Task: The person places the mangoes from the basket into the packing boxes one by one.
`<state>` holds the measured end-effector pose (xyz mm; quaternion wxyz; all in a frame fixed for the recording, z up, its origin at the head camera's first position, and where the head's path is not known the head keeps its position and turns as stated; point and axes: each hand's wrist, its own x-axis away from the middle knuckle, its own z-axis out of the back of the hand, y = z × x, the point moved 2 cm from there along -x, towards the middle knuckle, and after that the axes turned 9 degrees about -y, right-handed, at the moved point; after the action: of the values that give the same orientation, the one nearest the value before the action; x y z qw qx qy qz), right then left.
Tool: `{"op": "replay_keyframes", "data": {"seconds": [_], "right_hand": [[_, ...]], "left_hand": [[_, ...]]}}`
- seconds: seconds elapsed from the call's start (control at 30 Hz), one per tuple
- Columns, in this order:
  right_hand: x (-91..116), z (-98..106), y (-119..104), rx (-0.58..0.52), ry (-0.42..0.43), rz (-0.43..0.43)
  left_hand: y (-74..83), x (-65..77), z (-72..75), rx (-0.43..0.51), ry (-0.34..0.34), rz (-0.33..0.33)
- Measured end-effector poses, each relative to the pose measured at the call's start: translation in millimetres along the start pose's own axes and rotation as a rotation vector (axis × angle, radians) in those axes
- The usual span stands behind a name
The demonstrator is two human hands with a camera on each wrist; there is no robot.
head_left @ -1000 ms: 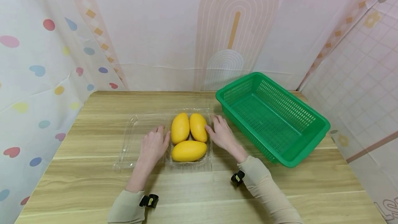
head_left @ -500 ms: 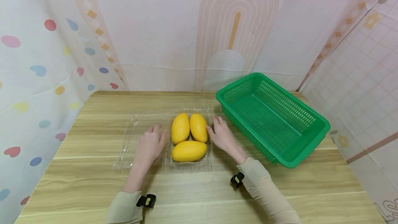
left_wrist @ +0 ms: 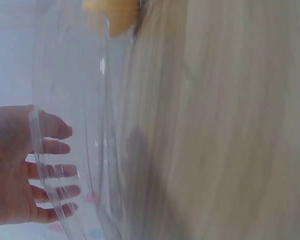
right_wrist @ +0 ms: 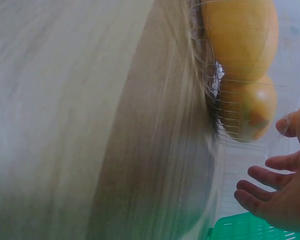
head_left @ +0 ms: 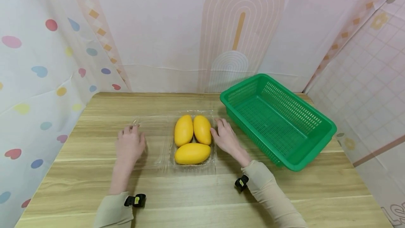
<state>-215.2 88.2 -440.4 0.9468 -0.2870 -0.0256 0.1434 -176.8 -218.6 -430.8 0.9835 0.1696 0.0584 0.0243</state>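
Three yellow mangoes [head_left: 192,153] lie in the base of a clear plastic clamshell box [head_left: 209,170], whose lid [head_left: 155,140] is folded out flat to the left. My left hand [head_left: 129,143] is over the lid's outer left side. Its outstretched fingers [left_wrist: 65,171] show through the clear plastic in the left wrist view. Along the box's right side rests my right hand [head_left: 226,137], thumb at the rim beside one mango [right_wrist: 247,107] and the other fingers spread, as the right wrist view shows.
A green plastic basket [head_left: 278,129] stands at the right, close behind the right hand. Wood-patterned tabletop [head_left: 190,200] surrounds the box. Patterned cloth [head_left: 158,27] hangs at the back and both sides.
My left hand has drawn away from the mangoes and moved left across the lid to its outer side. The right hand, box and basket have stayed put.
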Motion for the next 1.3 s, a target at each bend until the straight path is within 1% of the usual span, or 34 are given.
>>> {"op": "replay_keyframes", "data": {"seconds": [0.13, 0.3, 0.43, 0.5, 0.73, 0.83, 0.9, 1.03, 1.1, 1.17, 1.3], "right_hand": [[0, 0, 0, -0.004, -0.006, -0.002], [-1, 1, 0, -0.009, -0.01, 0.002], [-1, 2, 0, -0.005, -0.013, 0.0], [-2, 2, 0, -0.001, -0.014, -0.001], [-2, 2, -1, 0.004, -0.026, -0.006], [-2, 1, -1, 0.01, -0.026, -0.004], [-2, 1, 0, 0.013, -0.022, -0.003], [-2, 1, 1, 0.023, -0.012, 0.004], [-1, 1, 1, 0.03, -0.007, 0.007], [-1, 1, 1, 0.024, -0.008, 0.004], [-1, 0, 2, 0.023, -0.009, 0.0]], "left_hand": [[-14.9, 0.5, 0.4, -0.021, -0.011, 0.055], [-27.9, 1.9, 0.6, -0.045, -0.079, 0.093], [-32.2, 2.8, 1.7, -0.06, -0.152, 0.118], [-33.1, 3.1, 2.4, -0.062, -0.176, 0.129], [-35.2, 4.7, 5.8, -0.065, -0.218, 0.142], [-35.7, 5.5, 9.3, -0.049, -0.187, 0.131], [-35.0, 6.1, 14.1, -0.026, -0.125, 0.117], [-29.3, 8.1, 28.7, 0.038, 0.028, 0.093], [-25.1, 9.5, 37.0, 0.066, 0.082, 0.083], [-20.2, 10.9, 45.9, 0.089, 0.114, 0.074], [-9.2, 13.9, 62.5, 0.131, 0.132, 0.04]]}}
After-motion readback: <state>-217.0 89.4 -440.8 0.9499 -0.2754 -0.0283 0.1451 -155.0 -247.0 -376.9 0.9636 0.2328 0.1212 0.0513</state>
